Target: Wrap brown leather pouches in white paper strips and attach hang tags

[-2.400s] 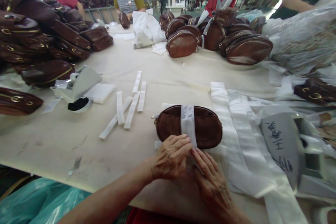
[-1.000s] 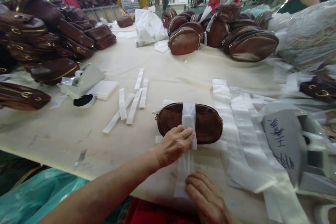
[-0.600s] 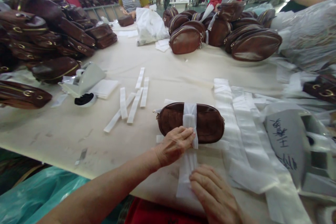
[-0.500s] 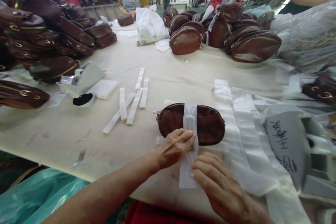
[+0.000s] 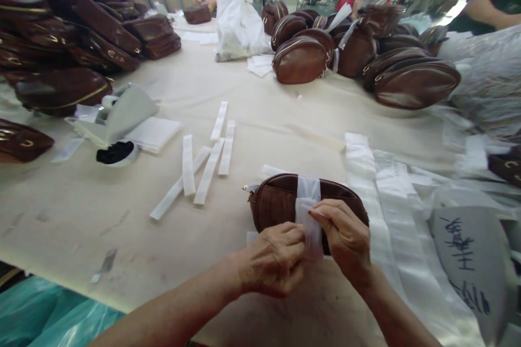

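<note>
A dark brown oval leather bag lies on the table in front of me, wrapped round its middle by a translucent white paper strip. My left hand is closed at the near left edge of that strip, thumb and fingers pinched on it. My right hand pinches the strip's upper layer over the front of the bag, its fingers curled together. A zip pull with a metal ring shows at the bag's left end. The bag's near right part is hidden behind my right hand.
Loose white strips lie left of the bag. Long translucent sheets and a grey tape dispenser stand right; another dispenser is left. Brown bags are heaped at left and back right. Co-workers stand beyond the table.
The strip's loose near end has been folded up over the bag. My right hand has moved up onto the bag's front; my left hand has shifted down to the strip's near edge. The view has tilted down.
</note>
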The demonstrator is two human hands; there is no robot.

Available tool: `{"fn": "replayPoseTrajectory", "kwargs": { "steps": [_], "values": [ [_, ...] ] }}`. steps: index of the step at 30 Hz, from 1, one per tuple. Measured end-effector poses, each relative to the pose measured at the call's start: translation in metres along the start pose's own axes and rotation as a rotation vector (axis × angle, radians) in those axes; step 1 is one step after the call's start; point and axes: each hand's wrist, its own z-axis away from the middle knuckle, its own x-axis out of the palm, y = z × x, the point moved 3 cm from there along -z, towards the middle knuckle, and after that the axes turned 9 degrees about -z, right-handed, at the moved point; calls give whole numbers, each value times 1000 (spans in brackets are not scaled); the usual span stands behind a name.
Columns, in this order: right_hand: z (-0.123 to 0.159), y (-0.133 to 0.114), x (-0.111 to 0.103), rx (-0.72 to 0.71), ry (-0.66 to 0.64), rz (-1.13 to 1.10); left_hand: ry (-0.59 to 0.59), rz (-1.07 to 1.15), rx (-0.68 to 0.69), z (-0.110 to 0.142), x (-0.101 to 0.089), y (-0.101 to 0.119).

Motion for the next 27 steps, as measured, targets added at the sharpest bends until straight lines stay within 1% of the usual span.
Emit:
{"fn": "replayPoseTrajectory", "kwargs": {
  "steps": [2, 5, 7, 10, 12, 14, 18, 20, 22, 27],
  "values": [
    [2, 2, 3, 29, 24, 42, 98, 14, -60, -2, 3, 1],
    [3, 3, 7, 58, 55, 123, 220, -27, -143, -3, 10, 2],
    [4, 5, 10, 76, 65, 163, 266, -56, -182, -3, 13, 3],
    [5, 7, 13, 122, 78, 188, 291, -57, -263, -2, 12, 1],
    [6, 9, 14, 142, 88, 190, 285, -62, -273, -1, 10, 0],
    [6, 10, 15, 146, 103, 183, 255, -115, -229, -2, 7, 0],
    [5, 11, 16, 139, 116, 184, 84, -347, -100, -5, 6, 6],
    [6, 11, 17, 131, 118, 198, 33, -444, -57, -5, 7, 7],
    [6, 11, 17, 129, 128, 214, 22, -483, -31, -5, 8, 7],
    [4, 14, 16, 170, 171, 260, 25, -481, 30, -7, 10, 4]
  ]
}}
